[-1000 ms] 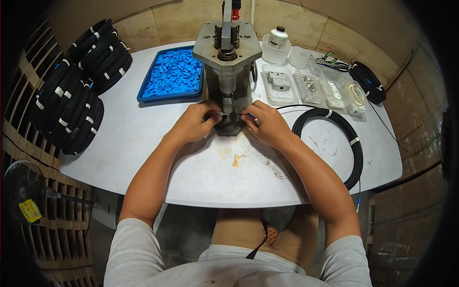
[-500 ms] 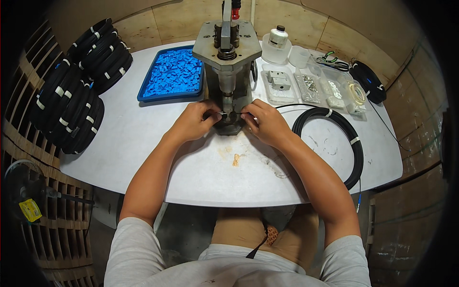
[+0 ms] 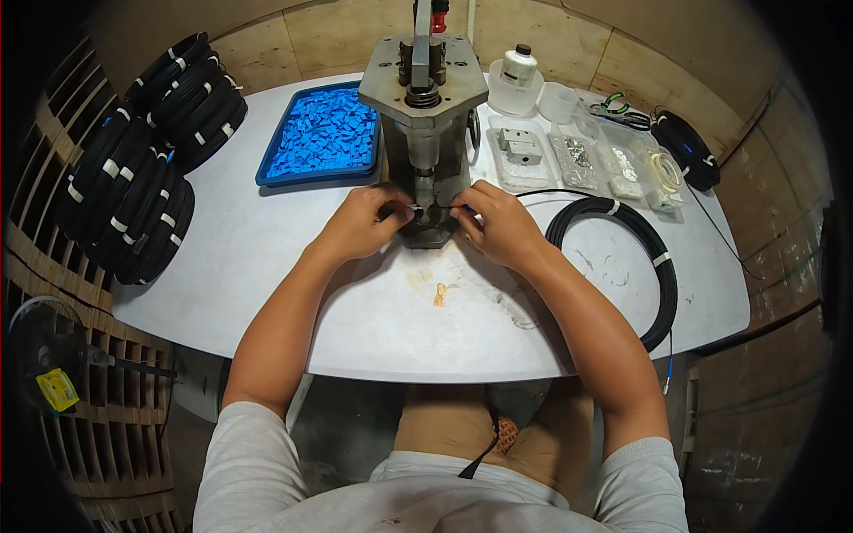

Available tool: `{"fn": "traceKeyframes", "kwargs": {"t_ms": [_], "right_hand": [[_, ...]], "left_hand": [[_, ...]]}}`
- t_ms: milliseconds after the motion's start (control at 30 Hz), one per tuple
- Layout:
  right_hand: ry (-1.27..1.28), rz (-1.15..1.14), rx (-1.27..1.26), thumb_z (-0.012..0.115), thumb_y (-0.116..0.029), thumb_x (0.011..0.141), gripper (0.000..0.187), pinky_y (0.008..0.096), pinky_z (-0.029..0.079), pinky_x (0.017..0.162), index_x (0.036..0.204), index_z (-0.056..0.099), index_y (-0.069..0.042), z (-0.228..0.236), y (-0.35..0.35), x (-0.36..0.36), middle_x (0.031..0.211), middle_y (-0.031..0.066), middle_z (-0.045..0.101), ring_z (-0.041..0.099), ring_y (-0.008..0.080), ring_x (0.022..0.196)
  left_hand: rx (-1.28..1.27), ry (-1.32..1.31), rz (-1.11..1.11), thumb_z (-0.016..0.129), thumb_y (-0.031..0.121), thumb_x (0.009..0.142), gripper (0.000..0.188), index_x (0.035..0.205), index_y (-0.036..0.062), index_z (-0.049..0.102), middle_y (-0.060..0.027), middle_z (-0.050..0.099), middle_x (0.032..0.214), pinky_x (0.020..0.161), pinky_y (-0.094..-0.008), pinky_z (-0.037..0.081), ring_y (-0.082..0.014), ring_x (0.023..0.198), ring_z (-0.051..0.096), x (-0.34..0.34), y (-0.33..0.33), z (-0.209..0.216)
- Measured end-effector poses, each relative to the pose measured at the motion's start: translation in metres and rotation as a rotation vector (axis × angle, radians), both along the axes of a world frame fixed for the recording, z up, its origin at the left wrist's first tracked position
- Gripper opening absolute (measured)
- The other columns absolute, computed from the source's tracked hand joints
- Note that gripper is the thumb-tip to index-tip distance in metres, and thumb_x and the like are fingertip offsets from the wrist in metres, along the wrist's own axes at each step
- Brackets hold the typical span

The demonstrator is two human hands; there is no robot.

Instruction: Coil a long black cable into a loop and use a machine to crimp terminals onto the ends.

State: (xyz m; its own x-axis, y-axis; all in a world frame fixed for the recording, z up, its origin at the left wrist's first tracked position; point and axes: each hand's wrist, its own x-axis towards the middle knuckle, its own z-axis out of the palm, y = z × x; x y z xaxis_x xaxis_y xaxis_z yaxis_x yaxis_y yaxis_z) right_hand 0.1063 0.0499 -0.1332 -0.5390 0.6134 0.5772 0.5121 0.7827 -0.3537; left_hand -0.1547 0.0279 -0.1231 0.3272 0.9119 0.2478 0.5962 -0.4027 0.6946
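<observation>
A metal bench press [image 3: 425, 93] stands at the far middle of the table, and both my hands work at its lower part. My left hand [image 3: 366, 220] is closed in a pinch just left of the ram. A small pale metallic piece shows at its fingertips, too small to name. On the right side, my right hand [image 3: 498, 224] pinches the end of a black cable [image 3: 531, 191], with a bit of blue showing at the fingers. That cable leads back to a coil [image 3: 668, 289] banded with white tape, lying beside my right forearm.
Left of the press sits a dark tray [image 3: 267, 180] of small blue pieces. Stacked black cable coils [image 3: 124, 222] fill the left edge. At the far right are a bottle [image 3: 519, 67], metal blocks [image 3: 521, 145] in a clear tray, bags of small parts [image 3: 576, 162] and another coil [image 3: 686, 153].
My right hand has shifted very slightly to the right, and a blue bit now shows at its fingers. The left hand stays nearly where it was.
</observation>
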Motion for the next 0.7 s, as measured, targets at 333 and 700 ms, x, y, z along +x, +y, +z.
{"fn": "traceKeyframes", "kwargs": {"t_ms": [333,700], "right_hand": [[-0.008,-0.008,-0.022,0.074,-0.012,0.094,0.01,0.0413,0.055,0.066,0.099,0.069,-0.005,-0.0011,-0.0011,-0.0001,0.091,0.0126,0.065,0.067,0.0329,0.072],[0.007,-0.003,-0.009,0.074,-0.011,0.095,0.01,0.0418,0.054,0.066,0.1,0.068,-0.005,-0.002,-0.0006,-0.0004,0.09,0.0129,0.064,0.066,0.0333,0.073]], "left_hand": [[0.014,0.0,0.009,0.069,0.013,0.092,0.021,0.105,-0.0031,0.073,-0.0201,0.077,0.095,0.083,-0.0386,0.058,-0.0301,0.089,0.074,0.0016,-0.0012,0.0023],[-0.026,0.018,0.025,0.07,0.014,0.092,0.022,0.105,-0.0037,0.074,-0.0203,0.077,0.097,0.082,-0.0393,0.058,-0.0302,0.089,0.074,0.0021,-0.0012,0.0043]]}}
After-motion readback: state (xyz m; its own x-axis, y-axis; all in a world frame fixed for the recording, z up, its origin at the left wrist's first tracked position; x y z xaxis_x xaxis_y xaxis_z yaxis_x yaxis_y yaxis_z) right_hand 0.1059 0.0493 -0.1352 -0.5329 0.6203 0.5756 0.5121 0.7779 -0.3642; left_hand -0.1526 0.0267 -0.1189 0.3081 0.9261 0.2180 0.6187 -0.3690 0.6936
